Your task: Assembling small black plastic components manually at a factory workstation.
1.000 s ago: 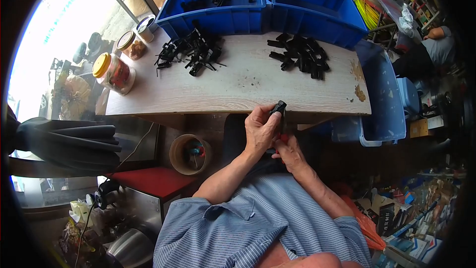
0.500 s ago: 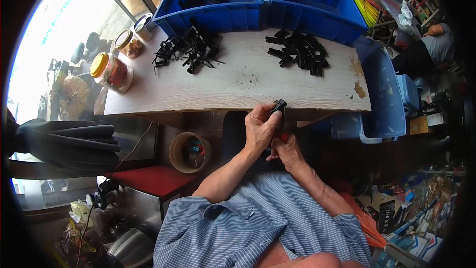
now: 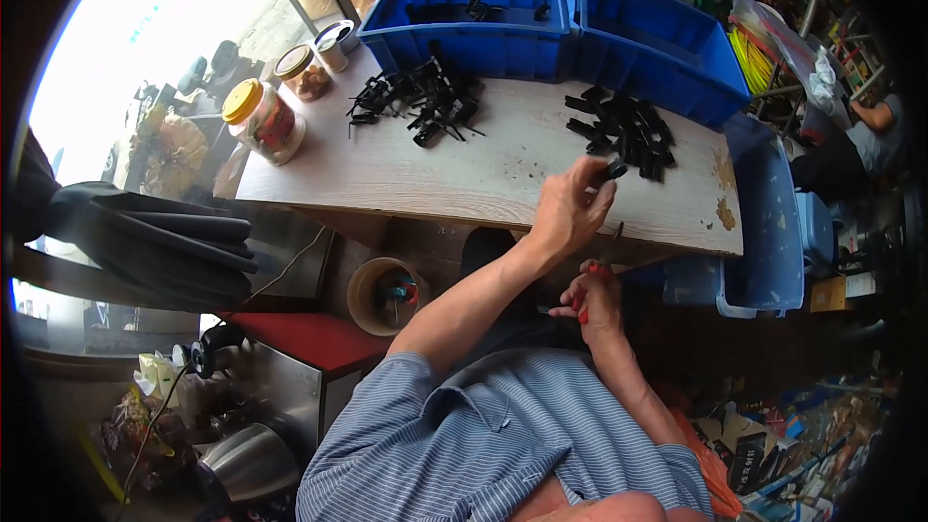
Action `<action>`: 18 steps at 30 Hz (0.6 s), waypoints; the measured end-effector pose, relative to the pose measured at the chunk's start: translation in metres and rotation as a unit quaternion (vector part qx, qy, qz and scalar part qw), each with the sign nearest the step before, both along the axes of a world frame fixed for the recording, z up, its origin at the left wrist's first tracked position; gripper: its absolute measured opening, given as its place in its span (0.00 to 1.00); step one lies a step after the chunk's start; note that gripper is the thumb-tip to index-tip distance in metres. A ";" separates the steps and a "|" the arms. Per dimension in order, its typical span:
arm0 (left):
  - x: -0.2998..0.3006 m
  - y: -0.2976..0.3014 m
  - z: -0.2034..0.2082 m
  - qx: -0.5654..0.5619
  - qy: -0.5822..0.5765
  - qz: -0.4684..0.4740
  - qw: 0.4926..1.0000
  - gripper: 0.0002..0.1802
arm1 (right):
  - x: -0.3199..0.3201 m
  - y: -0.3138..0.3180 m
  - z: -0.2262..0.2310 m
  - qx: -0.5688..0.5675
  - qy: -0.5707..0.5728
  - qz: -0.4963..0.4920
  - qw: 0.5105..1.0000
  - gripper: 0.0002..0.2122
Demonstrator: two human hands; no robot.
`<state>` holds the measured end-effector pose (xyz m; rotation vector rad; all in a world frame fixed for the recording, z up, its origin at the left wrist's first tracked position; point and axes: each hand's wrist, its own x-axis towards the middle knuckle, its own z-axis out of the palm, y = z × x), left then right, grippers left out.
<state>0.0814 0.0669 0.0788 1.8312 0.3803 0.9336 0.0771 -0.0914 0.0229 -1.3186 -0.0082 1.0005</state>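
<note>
One small black plastic piece is sitting pinched in the left hand I am watching from afar, over the pale wood-grained bench, near the right heap of black plastic parts; the right hand is clasping a red-handled metal tool.

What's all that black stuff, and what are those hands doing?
A person is at a pale table. The left hand holds a small black piece close to a pile of black pieces on the right. The right hand holds a red-handled tool near the table's front edge. Another black pile, with thin bits poking out, lies on the left. Two blue bins stand behind the piles.
</note>
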 end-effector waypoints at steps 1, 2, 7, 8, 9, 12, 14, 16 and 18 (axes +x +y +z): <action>0.010 0.008 0.008 0.061 -0.056 0.006 0.997 0.19 | 0.001 0.001 0.000 -0.008 0.000 -0.018 1.000 0.12; 0.010 0.014 0.015 0.069 -0.016 0.000 0.998 0.22 | 0.000 0.000 0.001 -0.011 -0.001 -0.022 1.000 0.11; -0.026 0.064 0.004 0.244 0.059 0.219 0.943 0.20 | 0.002 -0.003 0.004 -0.010 -0.006 -0.028 1.000 0.10; -0.042 0.081 -0.001 0.275 0.082 0.257 0.923 0.20 | 0.001 -0.004 0.005 -0.005 -0.011 -0.028 1.000 0.10; -0.056 0.092 -0.003 0.280 0.124 0.304 0.902 0.19 | 0.001 -0.004 0.003 -0.003 -0.009 -0.028 1.000 0.10; -0.089 0.128 -0.021 0.304 0.215 0.368 0.852 0.20 | 0.002 -0.002 -0.001 0.016 0.003 -0.027 1.000 0.10; -0.097 0.135 -0.022 0.311 0.253 0.371 0.838 0.21 | 0.004 -0.001 -0.002 0.010 -0.002 -0.026 1.000 0.10; -0.099 0.139 -0.022 0.299 0.270 0.337 0.851 0.21 | 0.004 0.000 -0.001 0.014 0.000 -0.024 1.000 0.10; -0.100 0.140 -0.024 0.284 0.270 0.334 0.857 0.21 | 0.004 0.000 -0.002 0.018 0.001 -0.023 1.000 0.10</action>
